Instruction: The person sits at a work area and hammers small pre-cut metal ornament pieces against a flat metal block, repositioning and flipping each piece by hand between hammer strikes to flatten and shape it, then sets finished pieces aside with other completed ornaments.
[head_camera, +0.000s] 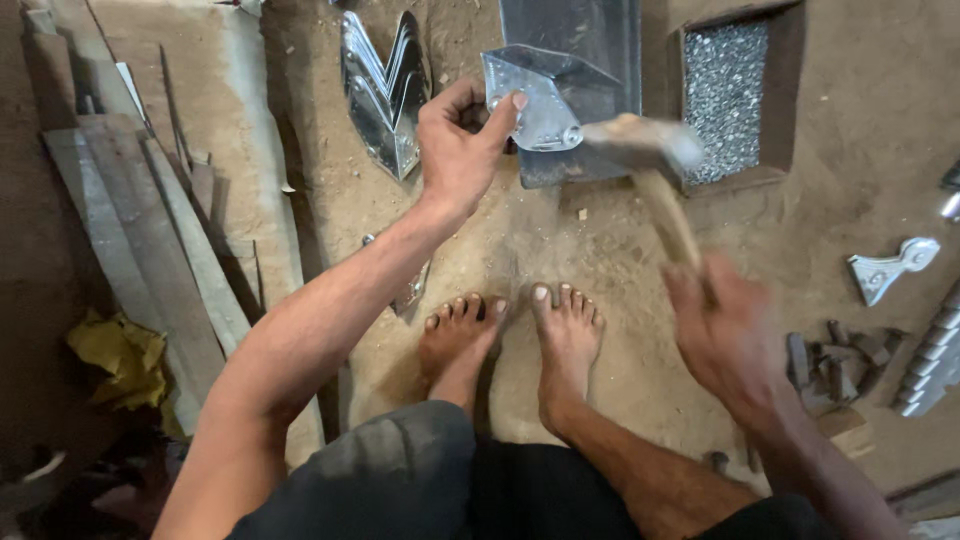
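Two hands busy: left hand (455, 150) grip pinching thin stiff sheet-metal piece (535, 105) at sharp edge; right hand (725, 335) grip wrapped round blurred hammer (650, 170) handle, head-heavy

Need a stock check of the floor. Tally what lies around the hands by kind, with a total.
Hammer, in right hand: 1
Folded metal piece, steadied by left hand: 1
Stack of V-shaped plates: 1
Box of small bits: 1
Flat bracket: 1
Yellow rag: 1
Total: 6
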